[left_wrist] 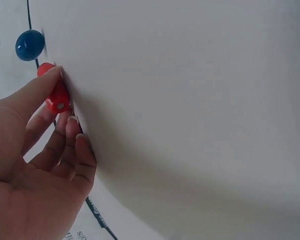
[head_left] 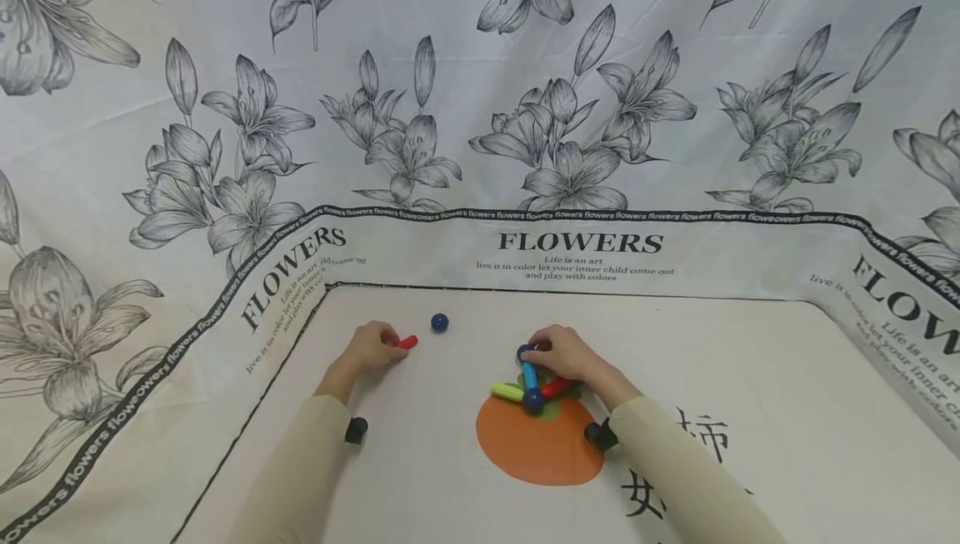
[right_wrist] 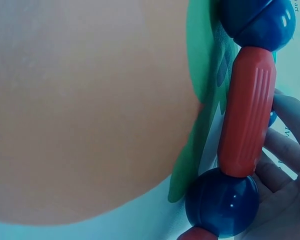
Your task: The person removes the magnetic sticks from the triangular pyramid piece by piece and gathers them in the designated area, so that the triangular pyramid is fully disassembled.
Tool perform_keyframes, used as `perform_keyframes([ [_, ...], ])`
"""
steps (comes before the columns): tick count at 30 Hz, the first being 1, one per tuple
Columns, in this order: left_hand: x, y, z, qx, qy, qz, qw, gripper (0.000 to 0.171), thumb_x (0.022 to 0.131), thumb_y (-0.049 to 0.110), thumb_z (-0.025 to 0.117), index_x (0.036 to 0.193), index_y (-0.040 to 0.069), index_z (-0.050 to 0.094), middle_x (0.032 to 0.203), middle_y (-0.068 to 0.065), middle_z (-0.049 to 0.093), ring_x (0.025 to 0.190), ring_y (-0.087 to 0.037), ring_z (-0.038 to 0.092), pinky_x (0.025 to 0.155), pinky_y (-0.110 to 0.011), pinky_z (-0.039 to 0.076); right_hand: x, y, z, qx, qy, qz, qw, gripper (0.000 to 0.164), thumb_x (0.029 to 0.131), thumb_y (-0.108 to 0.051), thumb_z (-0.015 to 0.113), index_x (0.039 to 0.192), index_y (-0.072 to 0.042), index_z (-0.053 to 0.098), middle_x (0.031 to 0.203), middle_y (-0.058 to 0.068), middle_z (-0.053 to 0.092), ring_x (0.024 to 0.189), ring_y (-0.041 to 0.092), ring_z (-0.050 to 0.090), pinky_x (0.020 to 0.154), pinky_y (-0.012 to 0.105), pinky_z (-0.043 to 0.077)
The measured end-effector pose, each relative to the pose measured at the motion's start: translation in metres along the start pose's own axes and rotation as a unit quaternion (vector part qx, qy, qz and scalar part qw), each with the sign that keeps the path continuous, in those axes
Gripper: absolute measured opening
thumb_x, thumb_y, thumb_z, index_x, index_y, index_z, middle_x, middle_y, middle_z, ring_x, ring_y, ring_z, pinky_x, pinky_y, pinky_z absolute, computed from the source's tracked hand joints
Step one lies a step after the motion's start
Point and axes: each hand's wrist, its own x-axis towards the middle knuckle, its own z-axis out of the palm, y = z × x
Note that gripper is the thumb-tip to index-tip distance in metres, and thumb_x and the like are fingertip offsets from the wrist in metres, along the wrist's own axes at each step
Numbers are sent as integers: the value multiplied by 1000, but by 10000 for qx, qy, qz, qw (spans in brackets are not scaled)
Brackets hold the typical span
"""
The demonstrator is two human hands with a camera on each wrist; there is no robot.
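Observation:
My left hand point(head_left: 372, 346) pinches a red magnetic rod point(head_left: 407, 342) between thumb and fingertips, low over the table. Just beyond it, apart from the rod, lies a loose blue ball point(head_left: 439, 322). With its fingertips my right hand point(head_left: 566, 352) holds a blue ball point(head_left: 524, 352) at the far end of a light-blue rod point(head_left: 529, 375). That rod joins a nearer blue ball point(head_left: 533, 401), where a yellow-green rod point(head_left: 507, 392) and another red rod point(head_left: 555, 387) also meet. In the right wrist view, this red rod point(right_wrist: 247, 112) runs between two blue balls, one partly cut off.
The pale tablecloth point(head_left: 420, 461) carries a printed orange persimmon point(head_left: 540, 448) under the joined pieces, and black characters point(head_left: 701, 436) to the right. A flower-printed cloth point(head_left: 405, 144) rises behind the table. Each wrist wears a small black camera point(head_left: 356, 430).

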Motion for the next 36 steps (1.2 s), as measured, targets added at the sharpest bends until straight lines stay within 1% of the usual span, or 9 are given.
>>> perform_keyframes([
  [5, -1, -1, -2, 56, -113, -121, 9998, 27, 90, 21, 78, 107, 4, 67, 100, -10, 61, 92, -26, 55, 82, -39, 48, -3, 0, -3, 36, -41, -17, 10000, 39, 97, -25, 71, 127, 0, 67, 106, 12, 70, 91, 23, 61, 83, 39, 54],
  [9, -2, -4, -5, 180, -187, -54, 9996, 31, 89, 21, 79, 111, 4, 65, 100, -10, 61, 93, -26, 55, 82, -40, 48, -9, 2, -6, 9, -36, -152, 9999, 47, 96, -26, 72, 133, 1, 62, 107, 12, 69, 93, 23, 62, 82, 38, 55],
  [13, -8, -4, -6, 482, -71, 438, 9979, 39, 89, 21, 80, 120, 4, 65, 108, -11, 63, 98, -26, 56, 87, -43, 50, -22, 1, -11, -78, 53, -482, 9988, 46, 96, -25, 72, 133, 0, 63, 109, 10, 69, 99, 24, 62, 84, 39, 54],
  [16, -16, 6, -5, 667, 42, 908, 9936, 43, 89, 22, 81, 125, 5, 65, 116, -12, 64, 103, -27, 57, 91, -45, 50, -32, -1, -14, -198, 85, -806, 9965, 41, 95, -24, 73, 128, 0, 66, 109, 10, 69, 102, 26, 62, 86, 41, 54],
  [18, -23, 16, -3, 587, 29, 1125, 9919, 44, 90, 24, 81, 126, 4, 65, 119, -13, 64, 107, -29, 57, 94, -46, 50, -38, -4, -15, -245, 57, -989, 9948, 37, 95, -24, 74, 123, -1, 69, 107, 8, 69, 101, 26, 62, 87, 43, 54],
  [22, -35, 37, 5, 332, -131, 1357, 9901, 42, 90, 24, 80, 125, 6, 66, 121, -13, 64, 111, -31, 58, 96, -47, 49, -47, -8, -16, -129, -144, -1149, 9932, 30, 95, -20, 74, 118, -2, 72, 98, 2, 65, 96, 25, 59, 86, 42, 54],
  [26, -42, 54, 17, 214, -381, 1598, 9862, 39, 90, 22, 80, 123, 7, 66, 122, -12, 64, 113, -30, 58, 96, -47, 49, -53, -8, -15, -46, -324, -1258, 9915, 31, 93, -20, 76, 117, -1, 71, 94, 2, 63, 91, 24, 57, 80, 35, 54],
  [30, -48, 72, 32, 161, -855, 1692, 9817, 40, 91, 24, 80, 125, 9, 66, 123, -11, 63, 111, -28, 57, 94, -44, 52, -57, -6, -9, 34, -440, -1364, 9897, 29, 92, -21, 78, 114, -4, 72, 100, 6, 66, 95, 26, 62, 81, 30, 56],
  [36, -50, 96, 57, 354, -1612, 1825, 9693, 38, 93, 25, 77, 128, 15, 67, 119, -2, 63, 106, -19, 57, 92, -35, 53, -59, -6, -1, 44, -514, -1493, 9874, 25, 91, -21, 79, 111, -7, 74, 101, 2, 67, 96, 26, 60, 84, 38, 57],
])
